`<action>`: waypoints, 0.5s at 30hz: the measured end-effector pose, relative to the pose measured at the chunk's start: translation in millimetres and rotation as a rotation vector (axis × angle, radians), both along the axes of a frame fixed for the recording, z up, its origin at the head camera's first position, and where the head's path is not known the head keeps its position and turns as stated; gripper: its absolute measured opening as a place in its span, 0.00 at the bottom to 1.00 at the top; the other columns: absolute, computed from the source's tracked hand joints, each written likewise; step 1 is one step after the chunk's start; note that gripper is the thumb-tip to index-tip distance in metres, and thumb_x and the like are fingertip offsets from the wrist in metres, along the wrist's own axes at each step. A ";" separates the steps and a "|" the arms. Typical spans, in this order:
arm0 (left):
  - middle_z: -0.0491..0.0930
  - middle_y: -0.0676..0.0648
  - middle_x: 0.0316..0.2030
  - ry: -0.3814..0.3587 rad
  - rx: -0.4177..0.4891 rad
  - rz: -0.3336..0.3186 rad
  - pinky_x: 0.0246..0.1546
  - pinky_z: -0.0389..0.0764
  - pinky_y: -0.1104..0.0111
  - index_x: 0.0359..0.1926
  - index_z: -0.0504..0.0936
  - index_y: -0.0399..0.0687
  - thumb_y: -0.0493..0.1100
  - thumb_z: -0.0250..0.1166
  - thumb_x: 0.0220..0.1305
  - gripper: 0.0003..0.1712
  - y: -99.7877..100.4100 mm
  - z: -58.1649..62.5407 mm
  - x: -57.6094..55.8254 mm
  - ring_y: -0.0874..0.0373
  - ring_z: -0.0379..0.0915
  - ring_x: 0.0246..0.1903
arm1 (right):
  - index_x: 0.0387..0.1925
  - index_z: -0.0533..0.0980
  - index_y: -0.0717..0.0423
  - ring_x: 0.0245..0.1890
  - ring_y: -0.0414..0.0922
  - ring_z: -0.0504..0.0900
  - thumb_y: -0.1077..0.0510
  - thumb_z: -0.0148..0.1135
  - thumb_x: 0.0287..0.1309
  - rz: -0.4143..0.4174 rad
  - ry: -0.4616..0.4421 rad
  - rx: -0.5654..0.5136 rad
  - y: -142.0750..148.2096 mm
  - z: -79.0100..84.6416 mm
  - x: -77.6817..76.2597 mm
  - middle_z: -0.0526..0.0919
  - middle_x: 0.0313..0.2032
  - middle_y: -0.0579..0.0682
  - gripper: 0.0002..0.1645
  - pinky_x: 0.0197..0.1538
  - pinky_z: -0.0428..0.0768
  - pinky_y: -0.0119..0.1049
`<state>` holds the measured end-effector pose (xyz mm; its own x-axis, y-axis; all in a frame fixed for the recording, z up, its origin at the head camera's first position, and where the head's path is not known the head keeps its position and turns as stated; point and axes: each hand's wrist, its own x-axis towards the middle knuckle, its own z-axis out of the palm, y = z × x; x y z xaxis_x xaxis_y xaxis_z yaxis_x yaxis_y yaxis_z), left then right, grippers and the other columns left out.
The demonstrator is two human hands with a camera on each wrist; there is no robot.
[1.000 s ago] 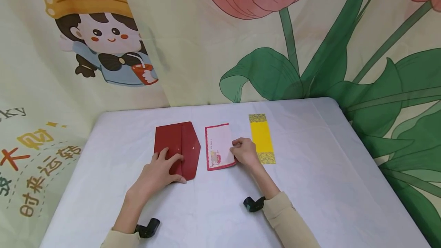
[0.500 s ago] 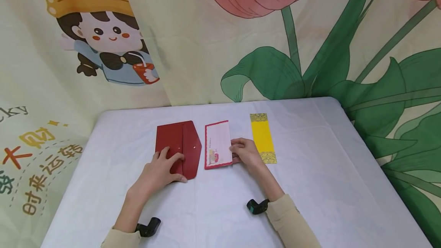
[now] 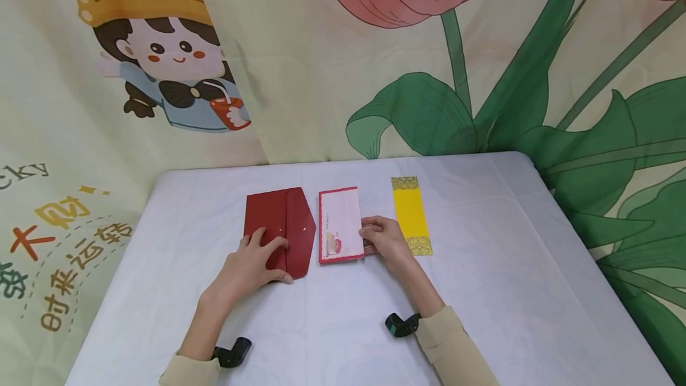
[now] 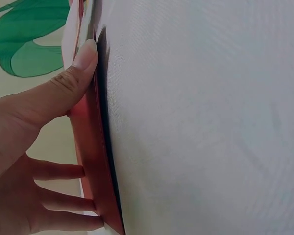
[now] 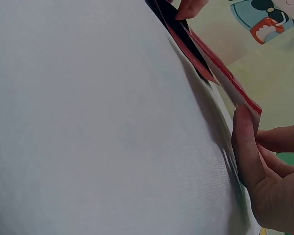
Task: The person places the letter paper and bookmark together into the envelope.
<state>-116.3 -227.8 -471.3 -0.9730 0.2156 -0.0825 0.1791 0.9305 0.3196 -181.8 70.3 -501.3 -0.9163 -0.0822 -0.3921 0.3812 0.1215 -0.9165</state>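
Observation:
A dark red envelope (image 3: 265, 213) lies on the table with its pointed flap spread to the right. My left hand (image 3: 245, 268) rests on it with fingers spread, the thumb at its near edge; in the left wrist view the fingers (image 4: 71, 200) extend over its red surface. To the right, my right hand (image 3: 387, 242) holds a white greeting card (image 3: 343, 219) with a red scalloped border by its right edge. In the right wrist view the card (image 5: 230, 85) is pinched between thumb and fingers and tilted, its far end close to the envelope's dark opening.
A yellow paper strip (image 3: 412, 213) with patterned gold ends lies beyond the right hand. A white cloth covers the table (image 3: 498, 243), and a printed backdrop (image 3: 300, 76) hangs behind its far edge. Both wrists wear small black cameras (image 3: 402, 324).
The right hand has lifted and flattened the card, whose lower right corner was bent before. The left hand has kept its place on the envelope. The whole head view has shifted slightly.

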 end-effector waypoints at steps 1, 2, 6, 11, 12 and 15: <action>0.63 0.27 0.69 0.002 0.000 0.001 0.45 0.80 0.33 0.61 0.78 0.56 0.61 0.81 0.49 0.40 -0.3 -0.2 -0.2 0.23 0.62 0.64 | 0.59 0.78 0.56 0.36 0.48 0.85 0.58 0.66 0.68 0.001 0.000 0.000 -0.8 0.6 0.3 0.88 0.43 0.53 0.20 0.37 0.87 0.33; 0.63 0.27 0.69 0.005 0.002 0.001 0.46 0.80 0.33 0.61 0.78 0.56 0.61 0.81 0.49 0.40 -0.8 -0.1 -0.2 0.23 0.62 0.64 | 0.59 0.78 0.56 0.36 0.48 0.85 0.58 0.65 0.68 0.003 0.000 -0.002 -1.5 1.2 0.5 0.88 0.43 0.53 0.20 0.37 0.87 0.33; 0.63 0.28 0.69 0.015 0.014 0.001 0.46 0.79 0.32 0.61 0.78 0.57 0.61 0.81 0.49 0.40 -2.7 -0.6 -0.7 0.25 0.62 0.64 | 0.59 0.78 0.56 0.36 0.48 0.85 0.59 0.65 0.67 0.014 0.008 -0.007 -4.5 2.5 0.8 0.88 0.42 0.54 0.20 0.37 0.87 0.33; 0.63 0.29 0.69 0.013 0.022 0.007 0.47 0.79 0.32 0.61 0.78 0.57 0.62 0.81 0.48 0.40 -4.4 -1.9 -0.7 0.26 0.62 0.65 | 0.58 0.79 0.56 0.36 0.47 0.86 0.59 0.66 0.67 0.030 0.024 -0.026 -7.2 2.1 1.0 0.88 0.41 0.54 0.20 0.37 0.87 0.33; 0.63 0.29 0.69 0.013 0.022 0.008 0.47 0.79 0.32 0.61 0.78 0.57 0.62 0.81 0.48 0.40 -4.5 -2.1 -0.7 0.26 0.62 0.65 | 0.58 0.79 0.57 0.35 0.47 0.86 0.59 0.66 0.67 0.032 0.027 -0.030 -7.8 1.9 1.0 0.88 0.41 0.54 0.20 0.37 0.87 0.33; 0.63 0.30 0.69 0.016 0.029 0.012 0.47 0.79 0.32 0.61 0.78 0.57 0.62 0.81 0.48 0.41 -4.4 -2.1 -0.6 0.27 0.62 0.65 | 0.58 0.78 0.58 0.35 0.47 0.86 0.60 0.66 0.67 0.041 0.035 -0.042 -9.7 1.0 0.9 0.88 0.41 0.55 0.19 0.37 0.87 0.33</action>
